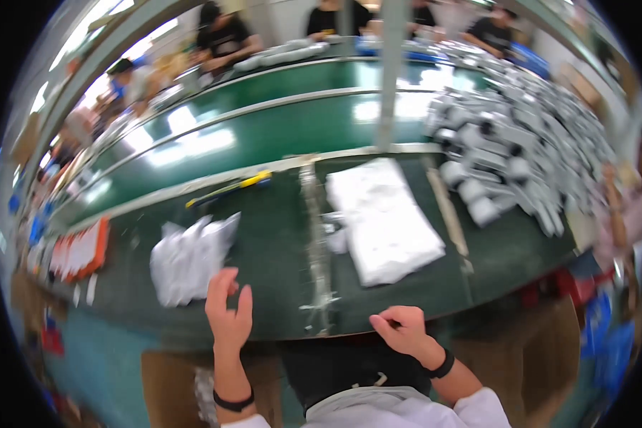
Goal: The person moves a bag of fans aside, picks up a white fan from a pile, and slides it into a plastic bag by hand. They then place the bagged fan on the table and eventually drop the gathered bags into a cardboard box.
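My left hand (228, 312) is raised at the table's near edge, its fingers and thumb apart, with nothing in it. Just beyond its fingertips lies a bundle of filled white plastic bags (190, 260). My right hand (405, 330) hovers by the same edge, its fingers loosely curled in and nothing visible in them. A stack of flat white plastic bags (385, 221) rests farther in, apart from that hand. At the stack's left side are small greyish-white pieces (335, 234), too blurred to name.
A yellow-and-black tool (232, 188) lies near the far rail. Grey and white plastic parts (513, 150) are heaped at right; an orange bin (85, 250) with white papers is at left. Cardboard boxes (521, 349) stand below the table. People work beyond the green conveyor (278, 114).
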The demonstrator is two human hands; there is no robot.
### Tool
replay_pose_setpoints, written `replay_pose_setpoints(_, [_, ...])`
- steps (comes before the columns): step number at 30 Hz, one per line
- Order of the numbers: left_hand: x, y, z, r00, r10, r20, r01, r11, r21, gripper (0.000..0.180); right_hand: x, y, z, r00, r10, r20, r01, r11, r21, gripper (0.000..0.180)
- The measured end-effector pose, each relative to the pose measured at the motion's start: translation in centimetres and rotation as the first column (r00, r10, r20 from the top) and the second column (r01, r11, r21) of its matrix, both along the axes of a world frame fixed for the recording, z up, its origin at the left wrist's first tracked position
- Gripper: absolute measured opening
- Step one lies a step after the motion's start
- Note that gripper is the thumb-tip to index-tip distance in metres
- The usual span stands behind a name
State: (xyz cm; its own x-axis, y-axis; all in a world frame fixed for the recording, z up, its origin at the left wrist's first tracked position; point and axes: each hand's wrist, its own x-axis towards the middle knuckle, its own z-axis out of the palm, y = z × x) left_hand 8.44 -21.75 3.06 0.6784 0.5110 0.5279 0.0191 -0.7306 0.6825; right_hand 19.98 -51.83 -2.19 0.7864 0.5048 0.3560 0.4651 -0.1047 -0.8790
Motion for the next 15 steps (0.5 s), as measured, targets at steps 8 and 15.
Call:
replay_pose_setpoints(8, [2.3, -3.2, -4.7, 0.968, -0.013, -0.249, 0.088, 0.952, 0.294, 0.028, 9.5, -13.2, 6.6, 0.835, -0.548, 0.060, 0.544, 0.836, 0.068, 0.008])
replay_pose_setpoints(15, [2.7, -3.8, -4.4, 0.943, 0.016, -0.332, 0.080, 0.958, 0.275, 0.028, 21.9, -19.7, 5.2, 0.632, -0.203, 0.748, 0.694, 0.578, -0.429, 0.054])
